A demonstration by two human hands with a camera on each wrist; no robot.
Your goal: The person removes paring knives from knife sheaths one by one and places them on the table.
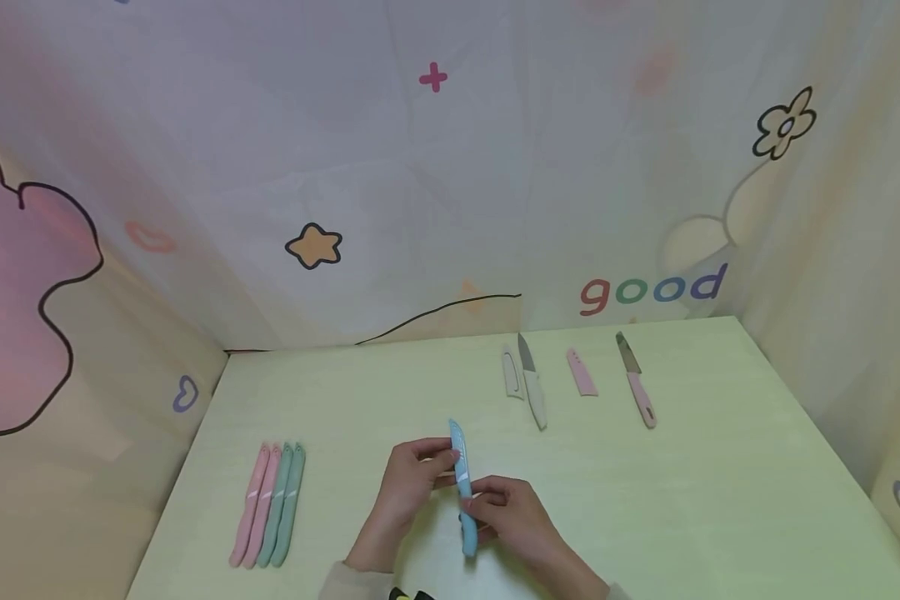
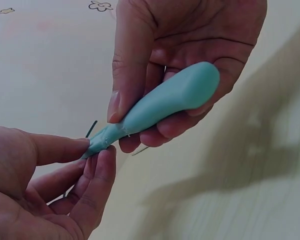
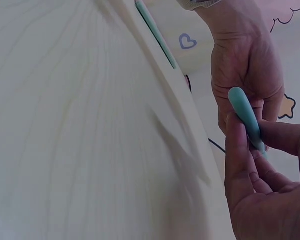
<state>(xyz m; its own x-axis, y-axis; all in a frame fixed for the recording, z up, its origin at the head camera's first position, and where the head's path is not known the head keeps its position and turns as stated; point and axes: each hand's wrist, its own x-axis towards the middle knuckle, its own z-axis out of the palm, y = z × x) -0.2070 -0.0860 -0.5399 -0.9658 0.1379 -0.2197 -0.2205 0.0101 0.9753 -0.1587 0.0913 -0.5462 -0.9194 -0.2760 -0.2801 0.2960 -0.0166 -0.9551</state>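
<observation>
A light blue paring knife (image 1: 468, 517) in its sheath (image 1: 459, 442) is held up over the front middle of the table, sheath end pointing away. My left hand (image 1: 412, 479) pinches the sheath between thumb and fingers. The handle is gripped by my right hand (image 1: 513, 512), thumb on one side and fingers on the other. In the left wrist view the rounded end of the handle (image 2: 175, 95) faces the camera, and the left fingertips (image 2: 102, 162) sit near the joint of handle and sheath. The blade is hidden inside the sheath.
Two pink and two green sheathed knives (image 1: 266, 504) lie side by side at the left. Toward the back right lie a white knife (image 1: 534, 392) beside its white sheath (image 1: 512, 373), and a pink knife (image 1: 640, 392) with its pink sheath (image 1: 582, 373). A printed curtain (image 1: 420, 167) surrounds the table.
</observation>
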